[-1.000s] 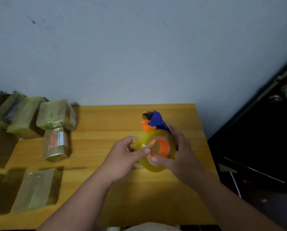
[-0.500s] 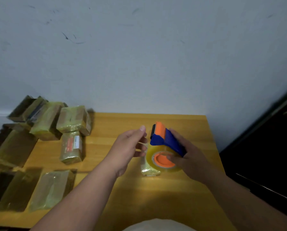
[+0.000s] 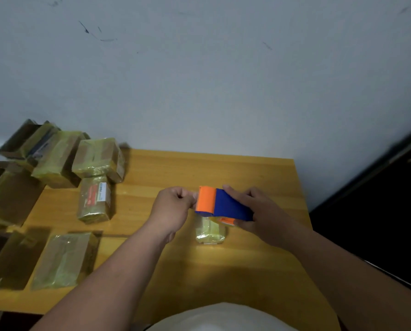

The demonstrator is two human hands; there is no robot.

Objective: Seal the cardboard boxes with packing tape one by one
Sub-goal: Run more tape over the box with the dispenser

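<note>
Tape dispenser [image 3: 223,206], gripped by the right hand [image 3: 263,215] above a small box [image 3: 209,231], has its tape end seemingly pinched by the curled left hand [image 3: 173,206], apparently ready to be drawn out and pressed onto that box next.

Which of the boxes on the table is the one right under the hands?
The small tape-wrapped box lying alone directly below the tape dispenser; every other box sits in the cluster on the table's left side.
</note>
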